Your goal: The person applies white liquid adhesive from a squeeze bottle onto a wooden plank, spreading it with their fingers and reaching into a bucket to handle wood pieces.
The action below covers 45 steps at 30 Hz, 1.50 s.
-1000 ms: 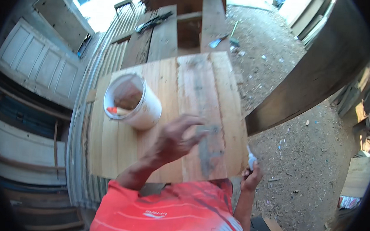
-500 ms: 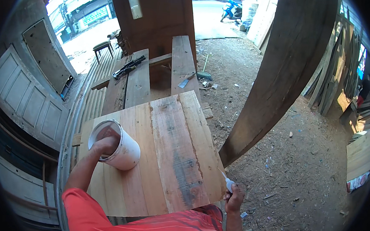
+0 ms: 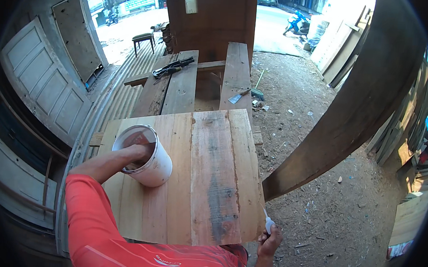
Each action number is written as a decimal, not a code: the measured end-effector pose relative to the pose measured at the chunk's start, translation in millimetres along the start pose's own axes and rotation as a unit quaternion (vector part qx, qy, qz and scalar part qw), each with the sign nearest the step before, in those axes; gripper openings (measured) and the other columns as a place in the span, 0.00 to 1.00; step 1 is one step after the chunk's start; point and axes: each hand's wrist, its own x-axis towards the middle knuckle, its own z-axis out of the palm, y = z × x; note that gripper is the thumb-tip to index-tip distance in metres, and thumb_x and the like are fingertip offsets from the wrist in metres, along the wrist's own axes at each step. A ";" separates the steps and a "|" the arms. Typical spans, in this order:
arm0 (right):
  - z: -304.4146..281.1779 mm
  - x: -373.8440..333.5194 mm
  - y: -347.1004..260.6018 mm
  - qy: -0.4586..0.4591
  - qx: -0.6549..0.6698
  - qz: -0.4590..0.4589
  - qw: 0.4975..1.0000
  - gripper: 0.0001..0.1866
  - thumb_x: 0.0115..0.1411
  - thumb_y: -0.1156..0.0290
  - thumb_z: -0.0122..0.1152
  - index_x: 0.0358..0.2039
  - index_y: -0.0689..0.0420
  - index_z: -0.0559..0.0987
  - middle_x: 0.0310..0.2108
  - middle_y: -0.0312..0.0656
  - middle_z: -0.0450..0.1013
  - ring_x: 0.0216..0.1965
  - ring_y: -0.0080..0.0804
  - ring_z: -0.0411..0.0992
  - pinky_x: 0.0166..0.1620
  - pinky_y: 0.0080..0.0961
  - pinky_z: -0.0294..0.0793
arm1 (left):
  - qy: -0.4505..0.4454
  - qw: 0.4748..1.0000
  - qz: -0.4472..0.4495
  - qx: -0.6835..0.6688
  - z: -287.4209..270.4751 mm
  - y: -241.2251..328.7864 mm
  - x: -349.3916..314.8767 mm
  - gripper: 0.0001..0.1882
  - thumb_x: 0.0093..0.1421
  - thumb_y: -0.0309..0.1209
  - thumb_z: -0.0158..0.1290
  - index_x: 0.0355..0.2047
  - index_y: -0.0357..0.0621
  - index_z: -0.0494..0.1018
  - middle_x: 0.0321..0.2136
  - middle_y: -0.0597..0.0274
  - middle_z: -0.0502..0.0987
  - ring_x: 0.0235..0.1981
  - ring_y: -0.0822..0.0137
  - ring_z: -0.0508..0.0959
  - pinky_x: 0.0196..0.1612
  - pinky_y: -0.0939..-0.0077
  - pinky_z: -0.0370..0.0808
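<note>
My left hand [image 3: 140,154] reaches down into a white plastic bucket [image 3: 156,173], so its fingers are hidden behind the wall. The bucket stands on the left part of a wooden panel [image 3: 176,204] of joined boards, one with a dark grey stain. Beyond the panel's right edge, my right hand [image 3: 271,244] grips a small white squeeze bottle [image 3: 269,225]. Its thin nozzle points up and away, close to that edge.
Behind the panel, planks carry a dark tool [image 3: 173,67] and a scraper with a wide blade [image 3: 237,97]. A thick slanting timber [image 3: 340,121] rises on the right. A green broom [image 3: 257,93] rests on the littered dirt floor, and a panelled door [image 3: 47,81] leans at left.
The whole view has swung left, so things appear farther right. My left forearm lies more level, its hand still inside the bucket. My right hand keeps its hold on the bottle.
</note>
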 end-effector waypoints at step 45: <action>-5.0 5.3 0.5 -0.008 0.057 0.040 0.998 0.10 0.70 0.62 0.60 0.36 0.55 0.75 0.24 0.32 0.69 0.18 0.16 0.63 0.21 0.20 0.66 | 0.305 0.892 0.235 -0.238 12.4 198.0 -107.0 0.06 0.64 0.27 0.62 0.36 0.36 0.79 0.31 0.55 0.80 0.33 0.62 0.80 0.40 0.69 0.76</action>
